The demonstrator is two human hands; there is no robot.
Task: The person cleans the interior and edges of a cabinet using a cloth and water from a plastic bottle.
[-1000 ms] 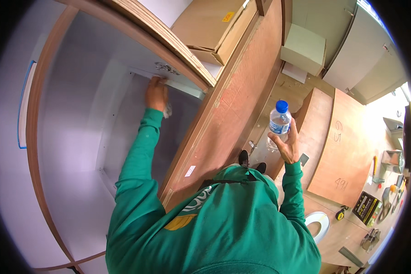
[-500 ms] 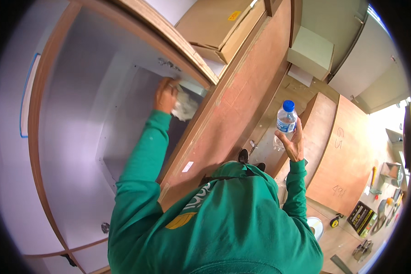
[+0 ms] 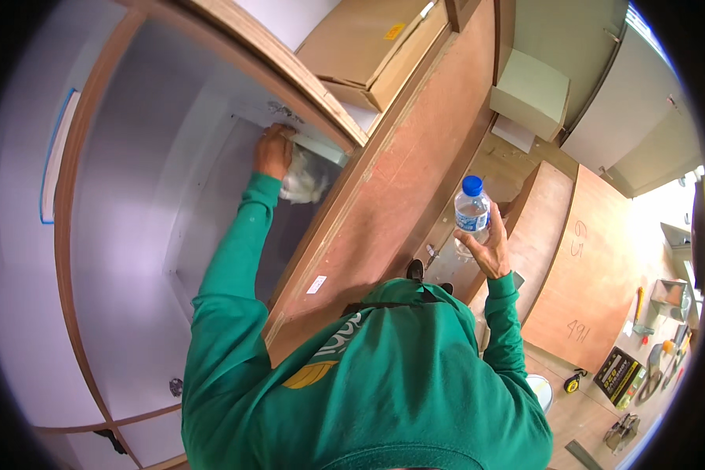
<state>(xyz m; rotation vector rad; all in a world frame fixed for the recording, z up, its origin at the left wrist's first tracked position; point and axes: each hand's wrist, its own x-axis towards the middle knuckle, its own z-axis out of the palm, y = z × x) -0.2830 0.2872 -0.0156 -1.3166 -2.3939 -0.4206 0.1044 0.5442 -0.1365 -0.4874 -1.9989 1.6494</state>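
Observation:
Deep inside the cabinet [image 3: 145,227], my left hand [image 3: 273,151] is closed with its fingers bent, close to the inner side wall by a metal hinge [image 3: 284,111]. A crumpled whitish cloth [image 3: 304,182] hangs from it, partly hidden by the fingers. My right hand [image 3: 489,243] is wrapped around a clear plastic water bottle [image 3: 471,210] with a blue cap and a blue label. The bottle stands upright in the air, away from the cabinet.
A brown cardboard box [image 3: 368,47] rests in the compartment beyond the cabinet frame. At right lie wooden panels [image 3: 564,266], a tape measure [image 3: 574,381], a black box [image 3: 619,377] and several tools. A white box [image 3: 531,92] is at the far right.
My left hand has shifted slightly left and farther in along the cabinet wall, with the cloth. My right hand and the bottle have moved a little left.

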